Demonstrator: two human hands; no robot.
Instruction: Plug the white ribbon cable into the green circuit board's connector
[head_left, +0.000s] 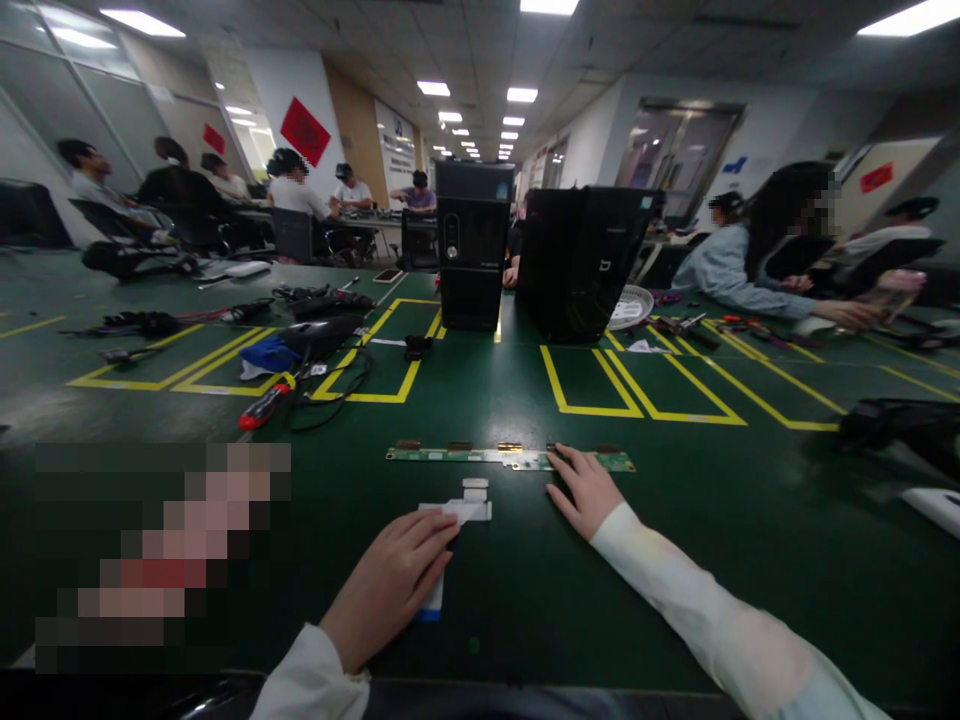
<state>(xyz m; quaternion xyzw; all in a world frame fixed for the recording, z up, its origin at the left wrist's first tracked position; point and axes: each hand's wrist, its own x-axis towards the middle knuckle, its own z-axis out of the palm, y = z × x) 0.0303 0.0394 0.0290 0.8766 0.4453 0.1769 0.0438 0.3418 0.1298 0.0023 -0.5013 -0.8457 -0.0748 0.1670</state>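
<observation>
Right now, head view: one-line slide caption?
Left hand over a white flat cable; right hand at a green circuit board.

Draws light from white ceiling panels (142,23); runs dim over the green tabletop (510,600), with pale glare at far left. Stretches toward the edges; looks soft in the distance; breaks into coarse pixel blocks at lower left.
</observation>
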